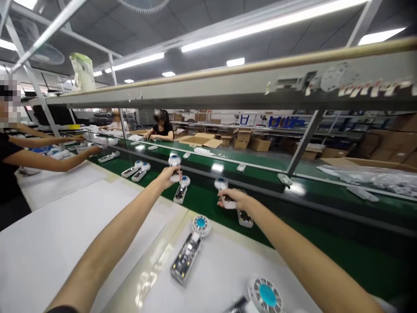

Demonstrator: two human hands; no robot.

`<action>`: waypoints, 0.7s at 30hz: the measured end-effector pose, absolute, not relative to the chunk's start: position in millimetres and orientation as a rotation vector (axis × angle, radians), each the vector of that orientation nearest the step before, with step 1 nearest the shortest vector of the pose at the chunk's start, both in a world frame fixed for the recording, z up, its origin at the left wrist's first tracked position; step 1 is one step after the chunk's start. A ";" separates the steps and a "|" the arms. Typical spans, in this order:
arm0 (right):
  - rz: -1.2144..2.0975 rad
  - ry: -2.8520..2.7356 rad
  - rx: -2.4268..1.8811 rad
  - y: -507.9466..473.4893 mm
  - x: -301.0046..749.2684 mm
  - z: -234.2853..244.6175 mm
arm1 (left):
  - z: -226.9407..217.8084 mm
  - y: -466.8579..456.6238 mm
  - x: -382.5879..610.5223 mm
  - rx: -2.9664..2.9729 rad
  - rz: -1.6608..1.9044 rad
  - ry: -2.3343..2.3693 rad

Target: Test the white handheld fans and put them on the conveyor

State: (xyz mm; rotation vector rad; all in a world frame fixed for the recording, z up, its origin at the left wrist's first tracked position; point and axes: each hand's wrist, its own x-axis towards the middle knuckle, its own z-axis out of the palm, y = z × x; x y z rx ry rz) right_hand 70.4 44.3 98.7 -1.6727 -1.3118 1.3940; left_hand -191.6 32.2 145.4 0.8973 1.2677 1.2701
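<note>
Both my arms reach out over a green conveyor belt (293,243). My left hand (167,175) grips a small white handheld fan (175,161) with a blue hub, lifted above the belt. My right hand (235,198) is closed on another white fan (221,185) just over the belt. Two more fan units lie on the belt, one (180,191) below my left hand and one (245,217) under my right wrist. On the white table near me lies an open fan unit (189,252) with its circuit board showing.
Another fan head (265,295) sits at the table's near edge. More fans (137,170) lie further up the belt. A co-worker's arms (52,158) reach in from the left, and another person (161,128) sits across the line. A grey overhead shelf (228,89) spans the belt.
</note>
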 end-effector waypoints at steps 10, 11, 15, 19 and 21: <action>1.375 -0.899 -1.294 -61.3 156.0 158.4 | 198.7 -55.8 -63.8 0.932 1.384 0.601; 1.352 -0.904 -1.263 -71.6 161.2 161.8 | 198.8 -64.4 -54.0 0.962 1.390 0.568; 1.247 -1.008 -1.138 -102.7 170.8 172.4 | 193.3 -88.2 -25.4 1.059 1.433 0.493; 1.151 -1.179 -0.967 -121.0 169.7 181.3 | 190.9 -101.4 -14.1 1.170 1.402 0.423; 1.122 -1.226 -0.870 -127.2 169.9 183.8 | 191.9 -107.1 -13.4 1.250 1.345 0.369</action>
